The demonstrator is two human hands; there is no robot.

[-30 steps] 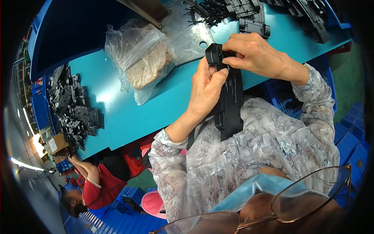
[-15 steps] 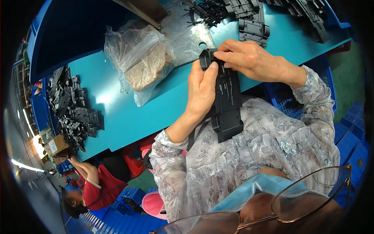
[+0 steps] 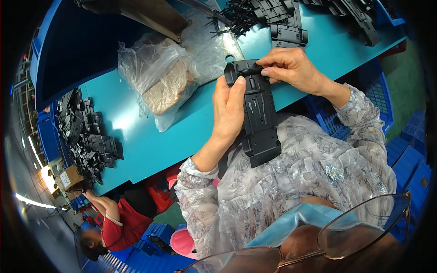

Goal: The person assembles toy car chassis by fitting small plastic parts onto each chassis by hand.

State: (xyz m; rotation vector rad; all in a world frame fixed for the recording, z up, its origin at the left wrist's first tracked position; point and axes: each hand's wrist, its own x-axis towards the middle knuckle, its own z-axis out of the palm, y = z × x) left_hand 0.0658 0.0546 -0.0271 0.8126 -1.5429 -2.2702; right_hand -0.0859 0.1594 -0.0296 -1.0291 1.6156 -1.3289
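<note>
A long black plastic housing [image 3: 260, 123] slants in front of my chest, its upper end over the table's front edge. My left hand [image 3: 228, 109] grips it along its left side, the thumb lying on its face near the upper end. At that end my right hand [image 3: 293, 68] pinches a small black rod-like part [image 3: 250, 71], which lies across the housing. The far tip of that part is against the housing; whether it is seated there I cannot tell.
On the turquoise table [image 3: 141, 141] lie a plastic-wrapped brown block [image 3: 170, 88], a metal plate [image 3: 211, 50], a heap of thin black parts [image 3: 239, 18], black housings [image 3: 289, 34] and piled black parts [image 3: 93, 136]. A person in red [image 3: 123, 227] sits at left. Blue crates [image 3: 405, 159] stand at right.
My right hand has drawn slightly back from the housing's upper end, and the rod-like part now shows across it. The housing has shifted a little left in view.
</note>
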